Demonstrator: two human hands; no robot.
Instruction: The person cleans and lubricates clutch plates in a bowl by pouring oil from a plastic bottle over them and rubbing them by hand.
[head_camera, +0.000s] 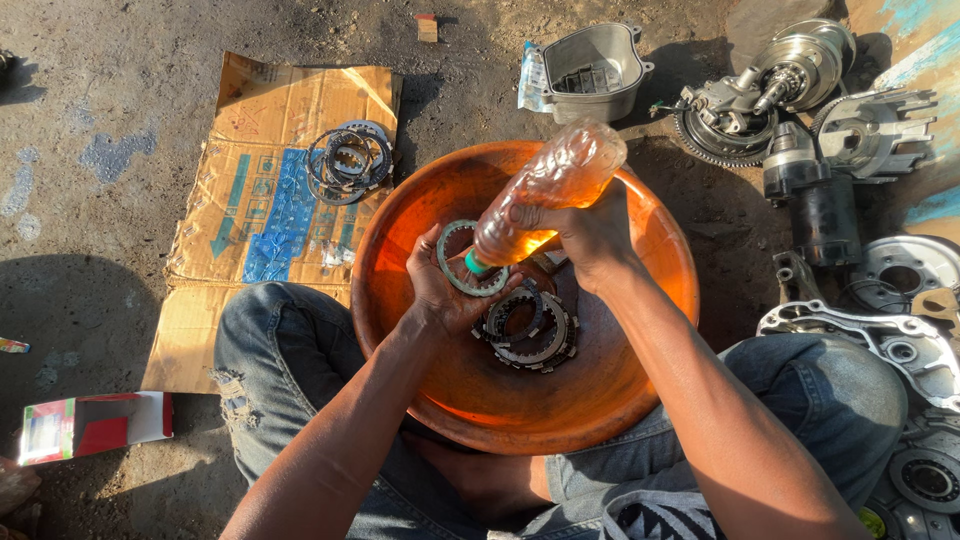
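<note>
One round orange plastic basin (640, 250): right hand (590, 235) fingers grip one clear ribbed plastic bottle (548, 190) of amber liquid; left hand (440, 290) fingers hold one toothed grey friction ring (458, 282) above stacked metal plates (530, 335) at basin centre.

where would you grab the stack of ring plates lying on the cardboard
Probably by the outer rim of the ring stack, pinched from above. The rings lie flat on the cardboard, with open centres and bare cardboard all round, so fingers could hook through the middle and close on the edge.
</note>
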